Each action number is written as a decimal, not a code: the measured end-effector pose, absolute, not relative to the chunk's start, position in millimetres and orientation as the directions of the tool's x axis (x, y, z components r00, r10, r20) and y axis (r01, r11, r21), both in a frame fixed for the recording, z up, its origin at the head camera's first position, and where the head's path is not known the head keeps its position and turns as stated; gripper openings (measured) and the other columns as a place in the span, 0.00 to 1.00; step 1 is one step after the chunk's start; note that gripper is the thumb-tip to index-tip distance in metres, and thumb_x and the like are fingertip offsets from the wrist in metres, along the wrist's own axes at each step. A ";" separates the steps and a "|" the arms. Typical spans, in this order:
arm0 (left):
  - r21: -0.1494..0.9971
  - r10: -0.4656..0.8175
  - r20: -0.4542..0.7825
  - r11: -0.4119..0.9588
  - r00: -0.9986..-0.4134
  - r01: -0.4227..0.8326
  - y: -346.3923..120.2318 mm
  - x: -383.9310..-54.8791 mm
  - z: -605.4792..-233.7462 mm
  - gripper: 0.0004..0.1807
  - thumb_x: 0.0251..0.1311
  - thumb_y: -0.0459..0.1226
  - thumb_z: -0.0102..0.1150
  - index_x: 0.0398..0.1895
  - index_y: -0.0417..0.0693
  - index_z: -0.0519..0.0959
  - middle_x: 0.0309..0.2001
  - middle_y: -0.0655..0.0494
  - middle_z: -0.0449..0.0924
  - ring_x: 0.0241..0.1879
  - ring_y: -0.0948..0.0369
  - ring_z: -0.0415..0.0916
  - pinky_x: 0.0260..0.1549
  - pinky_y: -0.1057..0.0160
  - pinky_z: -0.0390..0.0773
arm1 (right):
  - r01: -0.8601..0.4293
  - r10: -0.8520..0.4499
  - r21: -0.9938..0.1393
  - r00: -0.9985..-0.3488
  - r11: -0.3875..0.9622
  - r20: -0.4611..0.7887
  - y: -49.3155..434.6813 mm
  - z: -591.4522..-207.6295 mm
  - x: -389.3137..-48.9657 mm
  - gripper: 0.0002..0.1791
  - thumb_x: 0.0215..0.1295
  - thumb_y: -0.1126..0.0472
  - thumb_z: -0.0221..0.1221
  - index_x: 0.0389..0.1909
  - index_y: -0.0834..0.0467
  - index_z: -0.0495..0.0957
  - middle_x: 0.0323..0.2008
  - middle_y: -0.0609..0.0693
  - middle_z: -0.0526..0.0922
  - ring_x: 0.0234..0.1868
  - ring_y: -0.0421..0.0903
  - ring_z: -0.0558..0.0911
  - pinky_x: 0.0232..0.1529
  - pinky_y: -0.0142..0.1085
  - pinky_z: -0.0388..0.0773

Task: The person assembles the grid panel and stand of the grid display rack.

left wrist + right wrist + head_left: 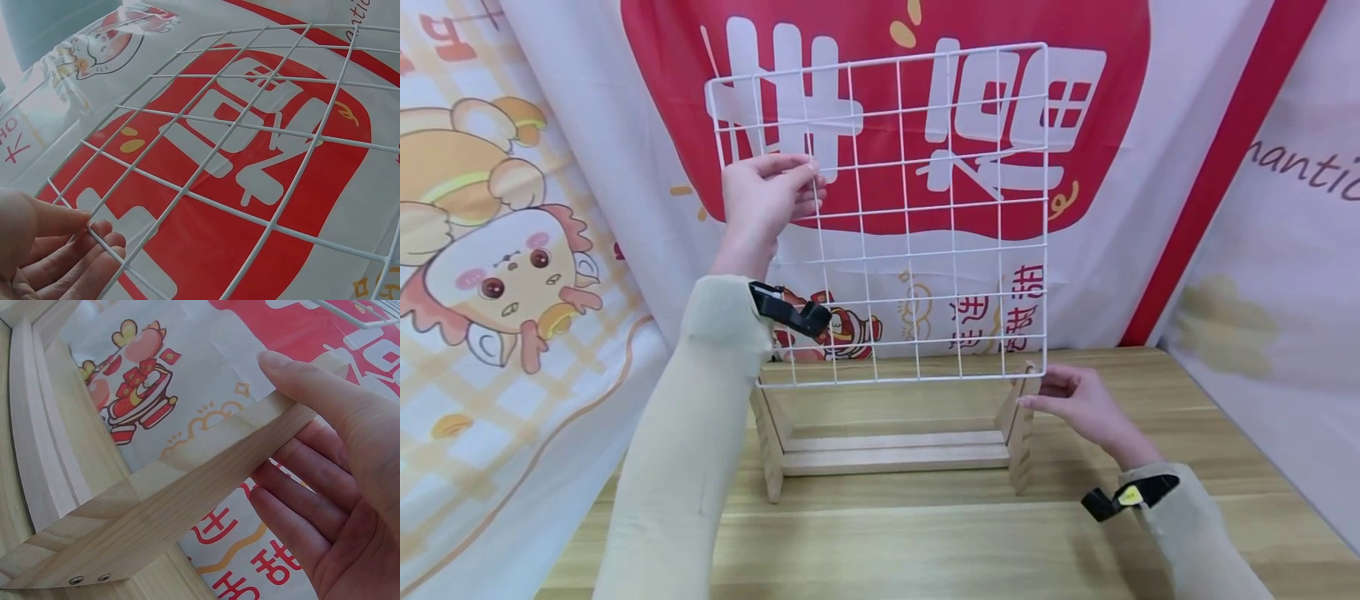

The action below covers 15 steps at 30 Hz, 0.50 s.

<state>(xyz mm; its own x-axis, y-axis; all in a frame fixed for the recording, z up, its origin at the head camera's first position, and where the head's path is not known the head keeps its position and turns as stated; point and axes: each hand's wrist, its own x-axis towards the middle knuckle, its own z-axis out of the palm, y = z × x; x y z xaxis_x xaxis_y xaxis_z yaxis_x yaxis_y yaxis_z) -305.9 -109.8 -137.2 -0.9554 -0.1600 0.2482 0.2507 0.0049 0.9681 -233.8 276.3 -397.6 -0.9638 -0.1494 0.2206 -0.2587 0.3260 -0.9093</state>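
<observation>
My left hand (771,196) pinches a wire of a white square wire grid panel (907,208) near its upper left side. The left wrist view shows the thumb and fingers (94,250) on that wire. Upright and slightly tilted, the panel has its bottom edge level with the top of a pale wooden stand (895,458). Whether the two touch is unclear. My right hand (1090,408) holds the top of the stand's right upright (169,494), thumb over its edge and fingers along the outer side. The panel's lower right corner is close to that thumb.
The stand rests on a wood-grain table (887,542), its two notched uprights joined by crossbars. Behind hangs a white cloth with a red printed patch (880,25). Printed cloths also line the left and right sides. Each wrist carries a black camera strap (786,312).
</observation>
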 end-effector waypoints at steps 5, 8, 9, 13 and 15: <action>0.961 -0.164 0.269 -0.012 -0.949 0.275 -108.9 -304.6 -136.3 0.18 0.50 0.45 0.68 0.45 0.52 0.84 0.40 0.52 0.82 0.38 0.59 0.82 0.37 0.68 0.81 | -0.225 -0.132 -0.906 -0.973 0.360 0.190 274.9 -397.6 -233.1 0.28 0.50 0.52 0.70 0.50 0.62 0.78 0.42 0.55 0.83 0.41 0.47 0.83 0.41 0.35 0.81; 0.956 -0.172 0.288 -0.012 -0.942 0.294 -109.7 -303.7 -136.6 0.17 0.49 0.46 0.68 0.44 0.53 0.84 0.40 0.52 0.82 0.38 0.59 0.82 0.38 0.67 0.80 | -0.224 -0.138 -0.912 -0.973 0.345 0.187 274.3 -397.0 -232.7 0.29 0.51 0.52 0.70 0.52 0.62 0.77 0.43 0.55 0.83 0.42 0.48 0.82 0.42 0.36 0.80; 0.954 -0.173 0.294 -0.012 -0.940 0.300 -110.2 -303.4 -136.8 0.17 0.49 0.46 0.68 0.44 0.53 0.84 0.40 0.52 0.82 0.38 0.59 0.82 0.38 0.67 0.80 | -0.226 -0.142 -0.914 -0.972 0.336 0.188 274.1 -396.8 -232.7 0.29 0.51 0.53 0.70 0.52 0.62 0.77 0.44 0.55 0.83 0.43 0.48 0.82 0.42 0.36 0.80; 0.947 -0.171 0.313 -0.014 -0.934 0.320 -112.6 -302.2 -136.8 0.16 0.49 0.46 0.68 0.43 0.54 0.84 0.40 0.52 0.82 0.38 0.58 0.82 0.39 0.66 0.80 | -0.231 -0.154 -0.919 -0.970 0.319 0.190 274.0 -396.0 -232.3 0.29 0.52 0.54 0.70 0.53 0.62 0.76 0.45 0.54 0.83 0.43 0.48 0.82 0.42 0.36 0.80; 0.945 -0.166 0.322 -0.010 -0.932 0.328 -113.4 -301.6 -136.6 0.17 0.49 0.46 0.68 0.43 0.54 0.84 0.41 0.53 0.82 0.38 0.59 0.82 0.39 0.67 0.80 | -0.237 -0.158 -0.920 -0.968 0.312 0.195 274.3 -395.9 -232.4 0.28 0.52 0.54 0.69 0.53 0.62 0.76 0.45 0.54 0.83 0.43 0.48 0.82 0.42 0.36 0.80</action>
<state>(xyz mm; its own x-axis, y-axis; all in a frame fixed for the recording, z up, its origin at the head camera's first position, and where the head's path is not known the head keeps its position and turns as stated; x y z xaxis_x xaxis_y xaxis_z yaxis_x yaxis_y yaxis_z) -301.6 -113.4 -136.6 -0.9321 -0.1659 0.3220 0.3280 -0.0097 0.9446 -232.4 274.3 -395.9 -0.9679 -0.1581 0.1954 -0.2368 0.3124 -0.9200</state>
